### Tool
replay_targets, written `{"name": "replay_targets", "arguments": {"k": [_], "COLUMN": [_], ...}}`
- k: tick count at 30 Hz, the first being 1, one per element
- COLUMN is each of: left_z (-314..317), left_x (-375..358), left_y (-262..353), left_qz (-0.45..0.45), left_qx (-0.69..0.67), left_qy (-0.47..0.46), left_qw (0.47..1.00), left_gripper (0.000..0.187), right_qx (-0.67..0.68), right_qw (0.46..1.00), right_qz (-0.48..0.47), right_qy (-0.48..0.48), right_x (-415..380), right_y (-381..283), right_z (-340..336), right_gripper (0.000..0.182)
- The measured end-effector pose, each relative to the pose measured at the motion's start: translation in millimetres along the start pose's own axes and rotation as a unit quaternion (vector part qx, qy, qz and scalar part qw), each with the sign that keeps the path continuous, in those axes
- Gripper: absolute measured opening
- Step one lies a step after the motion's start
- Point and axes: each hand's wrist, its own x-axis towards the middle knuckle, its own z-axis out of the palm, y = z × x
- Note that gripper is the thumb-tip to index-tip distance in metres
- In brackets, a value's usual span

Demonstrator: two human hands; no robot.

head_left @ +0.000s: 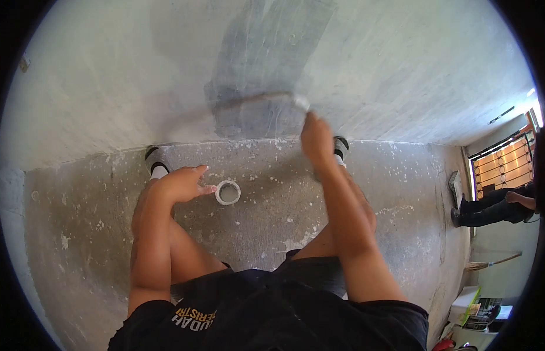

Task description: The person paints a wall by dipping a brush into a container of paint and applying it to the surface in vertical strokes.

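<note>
My right hand (317,139) is raised in front of the wall (378,64), its fingers wrapped round the handle of what looks like a paintbrush (300,102). Motion smears the brush, whose pale part shows just past my fingers at the lower edge of a dark, wet-looking patch (258,70). Beside my left knee, my left hand (184,183) has its thumb and fingers apart. Its thumb tip comes right to the rim of a small round container (220,199) with a white, paint-smeared edge and a grey inside, on the floor between my feet.
White splashes dot the concrete floor (272,216). My shoes stand close to the foot of the wall. To the right, a person in dark clothes (489,212) is near a barred window (504,167). A broom (492,263) and assorted household items (480,313) lie at the lower right.
</note>
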Motion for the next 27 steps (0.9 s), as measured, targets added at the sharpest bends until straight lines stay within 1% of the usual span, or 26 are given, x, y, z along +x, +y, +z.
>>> {"name": "replay_targets", "arguments": {"k": [2,3,4,5,7,8,9,11,12,13,14,15,16,18,19,21,22,24,25,26,27], "left_z": [-2,0,1,1,-2,-2,0,1,1,2,3,5,9,8,8,10,9,4,1,0,-4], "left_x": [2,2,1,1,-1,-2,-2,0,-1,-1,-3,-1,0,2,2,-1,0,1,0,-1,0], "left_y": [1,0,-2,-3,2,3,2,-3,-5,-6,-8,-11,-15,-17,-15,-12,-11,-5,-1,3,7], "left_qz": [-0.009,-0.008,0.003,0.014,0.008,-0.001,0.000,0.014,0.014,0.016,0.018,0.016,0.014,0.009,-0.001,-0.018,-0.024,-0.032,-0.037,-0.042,-0.043], "left_qx": [0.002,0.000,0.002,0.005,0.001,-0.004,-0.005,0.019,0.017,-0.001,-0.019,-0.021,-0.017,-0.008,-0.007,-0.005,-0.014,-0.021,-0.001,0.018,0.018], "left_qy": [-0.012,-0.012,0.008,0.029,0.027,0.024,0.025,0.024,0.026,0.023,0.020,0.027,0.023,0.020,0.007,-0.014,-0.017,-0.019,-0.006,0.003,-0.001], "left_qw": [1.000,1.000,1.000,0.999,1.000,1.000,1.000,0.999,0.999,1.000,0.999,0.999,1.000,1.000,1.000,1.000,0.999,0.999,0.999,0.999,0.999], "left_gripper": [0.076,0.076,0.076,0.077,0.077,0.077,0.077,0.076,0.076,0.076,0.076,0.076,0.076,0.076,0.076,0.077,0.077,0.078,0.077,0.076,0.076], "right_qx": [-0.020,0.001,0.006,0.011,0.072,0.083,0.082,-0.002,-0.006,-0.011,0.016,-0.010,-0.011,0.009,0.014,0.015,0.020,0.036,0.039,0.075,0.109], "right_qw": [0.998,0.995,0.986,0.971,0.952,0.939,0.939,0.963,0.977,0.988,0.996,0.997,0.993,0.984,0.984,0.977,0.976,0.988,0.988,0.992,0.984], "right_qz": [0.012,0.008,-0.023,-0.055,-0.059,-0.070,-0.072,-0.045,-0.010,-0.002,0.015,0.059,0.074,0.089,0.089,0.121,0.123,0.125,0.126,0.104,0.081], "right_qy": [0.061,0.100,0.166,0.232,0.293,0.326,0.326,0.265,0.212,0.153,0.085,-0.040,-0.089,-0.152,-0.152,-0.175,-0.178,-0.080,-0.080,0.016,0.112], "right_x": [41,55,63,68,70,69,67,61,49,31,9,-32,-53,-78,-75,-80,-75,-59,-54,-55,-55], "right_y": [-25,-33,-42,-49,-59,-62,-59,-38,-30,-18,2,26,35,39,38,36,27,9,1,-6,-12], "right_z": [-74,-108,-136,-158,-184,-184,-174,-122,-83,-43,4,69,93,119,126,135,127,102,90,77,69], "right_gripper": [0.020,0.020,0.020,0.021,0.023,0.021,0.021,0.021,0.021,0.023,0.029,0.034,0.038,0.037,0.037,0.034,0.034,0.033,0.033,0.034,0.035]}}
